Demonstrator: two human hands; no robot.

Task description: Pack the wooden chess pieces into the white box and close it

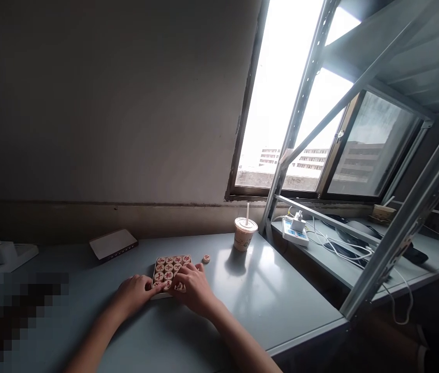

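A flat box (156,265) filled with several round wooden Chinese chess pieces lies on the grey table (266,295) in front of me. My left hand (136,291) rests against the box's near left side, fingers curled toward it. My right hand (193,286) lies over the box's near right corner, fingers bent down onto the pieces. One loose chess piece (206,258) sits on the table just right of the box.
A lidded drink cup (245,233) with a straw stands beyond the box to the right. A white flat device (113,243) lies at the back left by the wall, a power strip (4,255) further left. A metal shelf frame (401,228) with cables (344,246) stands right.
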